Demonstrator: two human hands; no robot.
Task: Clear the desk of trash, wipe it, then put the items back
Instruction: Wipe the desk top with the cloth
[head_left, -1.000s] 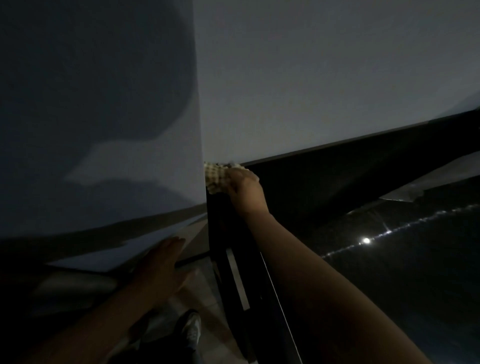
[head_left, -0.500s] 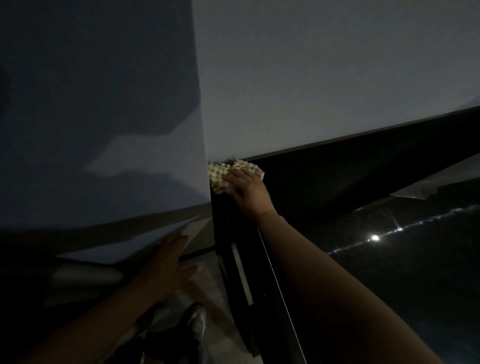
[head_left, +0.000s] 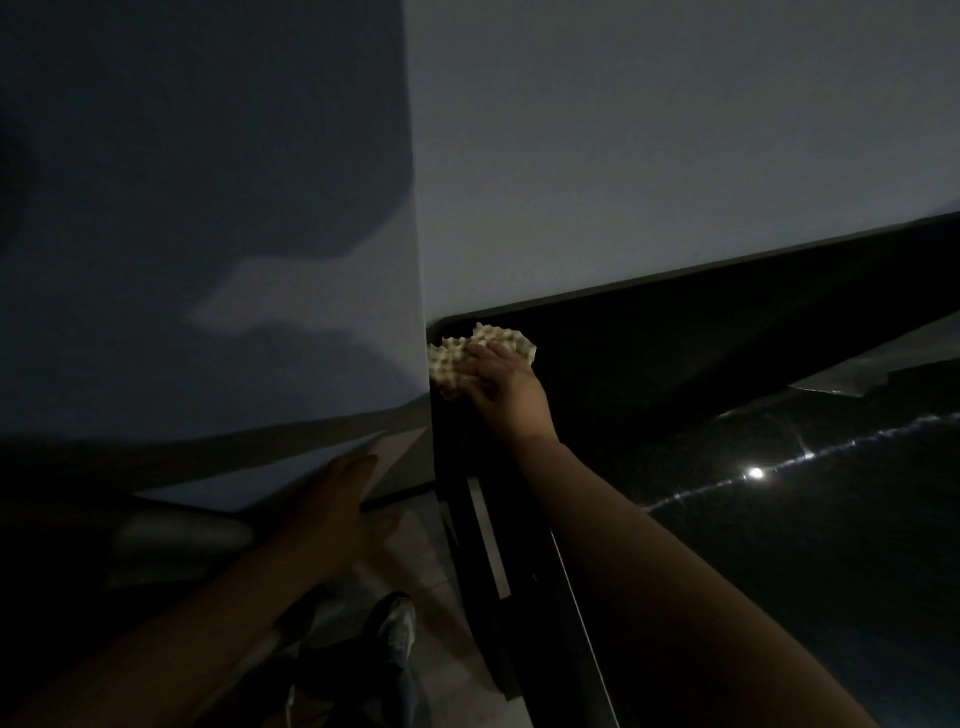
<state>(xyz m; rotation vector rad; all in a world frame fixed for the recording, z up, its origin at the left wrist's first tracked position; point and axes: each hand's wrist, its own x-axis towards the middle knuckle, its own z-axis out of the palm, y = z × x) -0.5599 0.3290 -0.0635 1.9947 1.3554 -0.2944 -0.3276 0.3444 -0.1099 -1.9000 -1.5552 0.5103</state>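
Wipe step, dim light, detail is limited

Handling: the cloth (head_left: 447, 364) judged soft, light and limp. It bunches under pressure, so it is best driven by a flat palm on its middle, with the loose edges left to trail. Little slip risk on the glossy desk (head_left: 779, 545) if pressure stays downward. It could snag or fold at the corner against the wall (head_left: 623, 156).

Look: pale cream cloth with a raised waffle grid, crumpled. One lobe pokes out to the left of the fingers and another on the far side.

Position: the cloth sits on the desk's far left corner, right at the wall junction.

Grip: the right hand (head_left: 501, 382) lies over the cloth, fingers extended and pressing it to the surface, not visibly wrapped round it. The left hand (head_left: 332, 514) is spread and holds nothing, off the desk's left edge above the floor; whether it touches anything I cannot tell.

Other: a bright light reflection (head_left: 756, 473) shows on the desk top at right, and a shoe (head_left: 397, 623) is below on the floor
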